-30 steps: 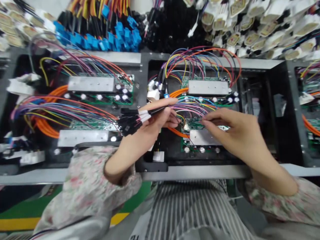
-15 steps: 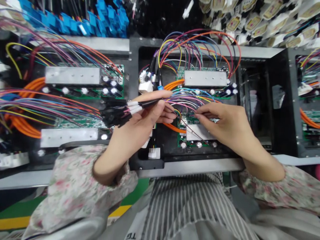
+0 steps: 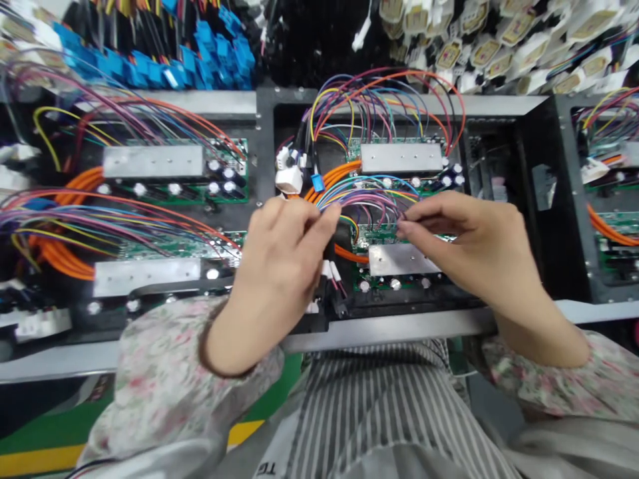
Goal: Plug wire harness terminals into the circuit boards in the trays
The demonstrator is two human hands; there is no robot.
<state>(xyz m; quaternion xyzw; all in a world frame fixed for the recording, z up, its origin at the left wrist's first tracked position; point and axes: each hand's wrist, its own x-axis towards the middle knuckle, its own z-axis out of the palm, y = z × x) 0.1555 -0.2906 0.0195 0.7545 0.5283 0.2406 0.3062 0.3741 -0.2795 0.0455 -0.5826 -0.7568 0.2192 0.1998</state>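
Note:
My left hand [image 3: 287, 259], back upward, is closed around the left end of a multicoloured wire harness [image 3: 367, 189]. Below its fingers hang white sleeves and black connector ends [image 3: 339, 299]; the palm is hidden. Thumb and forefinger of my right hand [image 3: 479, 246] pinch a thin wire just above the lower green circuit board [image 3: 382, 234]. The exact tip of that wire is covered by the fingers. A silver heat sink [image 3: 397, 259] runs along this board, partly behind my right hand. Orange wires [image 3: 347, 253] enter from its left side.
A second board with its heat sink [image 3: 402, 158] lies behind, wires arching over it. White connectors [image 3: 289, 178] and a blue connector [image 3: 317, 182] sit left of it. The tray's raised black wall [image 3: 542, 193] stands right. Blue connectors [image 3: 204, 56] and white connectors [image 3: 486, 50] crowd the back.
My left hand has turned over from palm up to back up, and the black connector ends it held swung down to its right side. The right hand stays pinched near the board.

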